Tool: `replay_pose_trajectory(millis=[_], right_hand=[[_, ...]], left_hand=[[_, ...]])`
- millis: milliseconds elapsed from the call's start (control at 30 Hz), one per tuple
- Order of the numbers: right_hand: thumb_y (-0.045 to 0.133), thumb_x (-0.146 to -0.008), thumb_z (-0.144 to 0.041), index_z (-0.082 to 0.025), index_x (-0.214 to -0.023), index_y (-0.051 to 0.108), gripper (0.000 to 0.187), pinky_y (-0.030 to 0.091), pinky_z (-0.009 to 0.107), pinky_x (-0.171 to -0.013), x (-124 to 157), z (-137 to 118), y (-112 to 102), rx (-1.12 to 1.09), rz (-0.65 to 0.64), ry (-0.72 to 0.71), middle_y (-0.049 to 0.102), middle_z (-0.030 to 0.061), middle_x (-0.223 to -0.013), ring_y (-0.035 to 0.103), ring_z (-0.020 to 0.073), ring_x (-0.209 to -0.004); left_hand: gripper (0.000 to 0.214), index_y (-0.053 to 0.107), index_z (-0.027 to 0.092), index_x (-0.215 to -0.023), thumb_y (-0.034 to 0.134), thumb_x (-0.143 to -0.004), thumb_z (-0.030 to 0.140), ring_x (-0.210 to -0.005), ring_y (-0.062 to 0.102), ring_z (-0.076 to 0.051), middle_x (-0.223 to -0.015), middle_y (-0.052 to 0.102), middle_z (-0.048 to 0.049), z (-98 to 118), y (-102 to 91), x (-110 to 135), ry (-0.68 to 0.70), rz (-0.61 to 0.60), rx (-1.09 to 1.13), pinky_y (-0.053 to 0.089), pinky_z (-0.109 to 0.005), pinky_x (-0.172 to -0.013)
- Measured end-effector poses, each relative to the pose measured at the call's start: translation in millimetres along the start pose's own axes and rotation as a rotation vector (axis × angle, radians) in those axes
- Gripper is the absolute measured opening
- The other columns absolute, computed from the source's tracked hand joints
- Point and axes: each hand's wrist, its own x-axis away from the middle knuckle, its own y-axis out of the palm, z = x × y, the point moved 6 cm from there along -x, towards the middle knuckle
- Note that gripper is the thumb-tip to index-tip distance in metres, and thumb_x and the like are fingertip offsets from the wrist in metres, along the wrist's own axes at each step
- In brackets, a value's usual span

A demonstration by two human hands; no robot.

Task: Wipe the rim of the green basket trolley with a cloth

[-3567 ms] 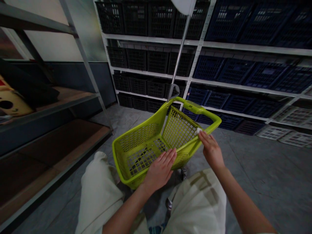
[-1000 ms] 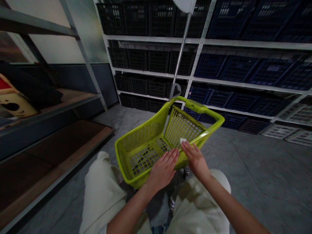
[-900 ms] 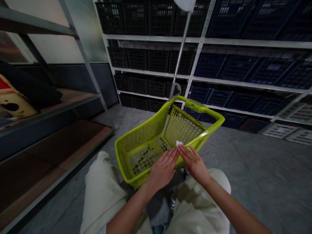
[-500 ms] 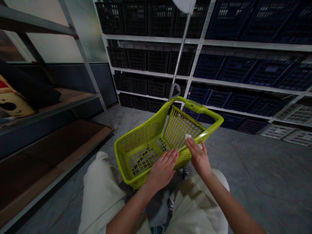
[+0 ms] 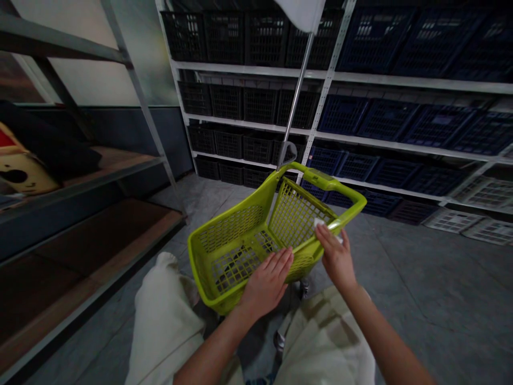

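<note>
A lime-green plastic shopping basket on wheels stands on the floor between my knees. My left hand lies flat and open on its near rim, fingers together. My right hand presses a small white cloth against the right-hand rim, just below the green handle. Only a corner of the cloth shows beyond my fingertips. A metal pull rod rises from the basket's far end.
White shelving with dark and blue crates fills the wall ahead. A metal rack with wooden shelves stands at left, holding a yellowish object. White crates lie on the grey floor at right. My light trousers fill the foreground.
My right hand has slid the white cloth along the basket's right rim, from beside my left hand up toward the handle. My left hand has stayed flat on the near rim.
</note>
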Motion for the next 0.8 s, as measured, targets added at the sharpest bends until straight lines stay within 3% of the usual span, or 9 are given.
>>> replay_pose_trajectory(millis=[67, 133, 200, 333, 400, 500, 633, 700, 800], right_hand=[[0.035, -0.078, 0.003, -0.017, -0.148, 0.035, 0.073, 0.019, 0.044, -0.120, 10.5, -41.9, 8.5, -0.084, -0.065, -0.116, 0.051, 0.0109, -0.143, 0.044, 0.0169, -0.135], [0.034, -0.078, 0.003, -0.018, -0.150, 0.032, 0.075, 0.018, 0.043, -0.120, 16.2, -59.2, 11.7, -0.125, -0.125, -0.196, 0.048, 0.0102, -0.145, 0.042, 0.0157, -0.136], [0.034, -0.079, 0.003, -0.021, -0.150, 0.032, 0.075, 0.014, 0.046, -0.120, 12.9, -42.0, 8.3, -0.110, -0.132, -0.192, 0.048, 0.0088, -0.145, 0.044, 0.0162, -0.135], [0.037, -0.078, 0.002, -0.025, -0.145, 0.040, 0.072, 0.008, 0.054, -0.119, -6.7, 32.1, -6.3, 0.025, -0.007, 0.008, 0.055, 0.0069, -0.139, 0.050, 0.0202, -0.131], [0.038, -0.077, 0.002, -0.023, -0.143, 0.043, 0.071, 0.006, 0.056, -0.119, -10.1, 39.8, -7.5, 0.063, 0.034, 0.089, 0.056, 0.0079, -0.138, 0.051, 0.0220, -0.130], [0.037, -0.076, 0.003, -0.019, -0.144, 0.042, 0.072, 0.008, 0.052, -0.120, -2.2, -4.2, 3.7, 0.005, 0.003, 0.040, 0.054, 0.0103, -0.140, 0.049, 0.0205, -0.131], [0.034, -0.079, 0.002, -0.016, -0.145, 0.040, 0.068, 0.016, 0.042, -0.120, 13.3, -59.2, 15.9, -0.117, -0.119, -0.193, 0.048, 0.0091, -0.145, 0.040, 0.0149, -0.138], [0.034, -0.080, 0.002, -0.018, -0.145, 0.040, 0.068, 0.014, 0.045, -0.120, 11.0, -40.2, 12.0, -0.109, -0.126, -0.193, 0.049, 0.0081, -0.145, 0.041, 0.0154, -0.137], [0.035, -0.080, 0.003, -0.021, -0.144, 0.042, 0.069, 0.010, 0.052, -0.120, -2.5, 21.7, -0.5, -0.019, -0.047, -0.049, 0.053, 0.0071, -0.142, 0.046, 0.0187, -0.134]], left_hand=[[0.069, 0.016, 0.007, -0.154, 0.037, -0.098, 0.041, -0.148, 0.018, -0.023, -0.162, 0.014, -0.0111, -0.6, 0.6, 0.2, 0.005, -0.001, 0.002, 0.016, -0.037, -0.119], [0.067, 0.017, 0.007, -0.153, 0.037, -0.098, 0.040, -0.148, 0.018, -0.023, -0.161, 0.016, -0.0107, -1.8, 0.8, 0.9, 0.003, -0.001, 0.006, 0.016, -0.037, -0.119], [0.068, 0.016, 0.008, -0.154, 0.037, -0.098, 0.040, -0.148, 0.018, -0.023, -0.162, 0.014, -0.0099, -2.7, 0.4, 1.6, -0.001, -0.003, 0.006, 0.017, -0.037, -0.119], [0.071, 0.013, 0.007, -0.154, 0.039, -0.097, 0.041, -0.148, 0.018, -0.022, -0.162, 0.010, -0.0097, -1.7, -1.0, 1.5, 0.004, -0.001, 0.001, 0.018, -0.036, -0.119], [0.071, 0.013, 0.007, -0.154, 0.039, -0.097, 0.041, -0.147, 0.019, -0.022, -0.162, 0.011, -0.0101, -0.8, -0.7, 0.6, 0.003, 0.009, 0.006, 0.018, -0.036, -0.119], [0.069, 0.015, 0.007, -0.154, 0.037, -0.098, 0.041, -0.147, 0.020, -0.023, -0.162, 0.014, -0.0101, -0.8, 1.4, -0.9, -0.006, 0.020, 0.018, 0.017, -0.036, -0.119], [0.066, 0.018, 0.008, -0.153, 0.036, -0.098, 0.040, -0.147, 0.021, -0.023, -0.161, 0.020, -0.0096, -3.0, 3.2, -0.6, -0.003, 0.015, 0.024, 0.016, -0.037, -0.119], [0.066, 0.017, 0.008, -0.154, 0.036, -0.098, 0.039, -0.147, 0.021, -0.023, -0.161, 0.017, -0.0091, -4.4, 1.9, 0.2, -0.005, 0.017, 0.021, 0.016, -0.037, -0.119], [0.068, 0.016, 0.008, -0.154, 0.037, -0.098, 0.039, -0.147, 0.020, -0.022, -0.162, 0.012, -0.0085, -4.4, -0.5, 0.6, -0.002, 0.025, 0.014, 0.019, -0.036, -0.118]])
